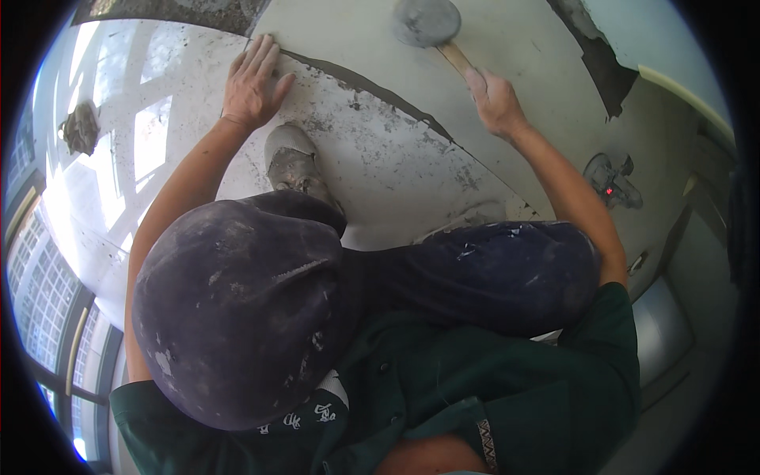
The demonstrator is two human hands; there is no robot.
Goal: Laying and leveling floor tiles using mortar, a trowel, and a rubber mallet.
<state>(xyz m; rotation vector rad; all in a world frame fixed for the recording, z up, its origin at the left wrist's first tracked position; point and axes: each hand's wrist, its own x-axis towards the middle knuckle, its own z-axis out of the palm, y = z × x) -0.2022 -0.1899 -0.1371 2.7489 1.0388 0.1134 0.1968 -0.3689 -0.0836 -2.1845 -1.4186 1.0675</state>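
My left hand [255, 85] lies flat, fingers stretched and thumb apart, at the seam between pale floor tiles. In my right hand [497, 103] is the wooden handle of a mallet [426, 22] with a thick, round grey head. The mallet's head is over a large pale tile [514, 47]; I cannot tell whether it touches. A jagged strip of grey mortar [372, 87] shows along the edge of this tile. On the near side, the floor tile [380, 150] is smeared with mortar. My dusty shoe [293, 158] stands on it, close to my left hand.
A grey lump [81, 128] lies on the shiny tiles at left. To the right sits a grey device with a red light [611, 184]. Dark rough ground [606, 71] runs beside the wall at upper right. Bent knees in dusty dark trousers [237, 309] fill the near middle.
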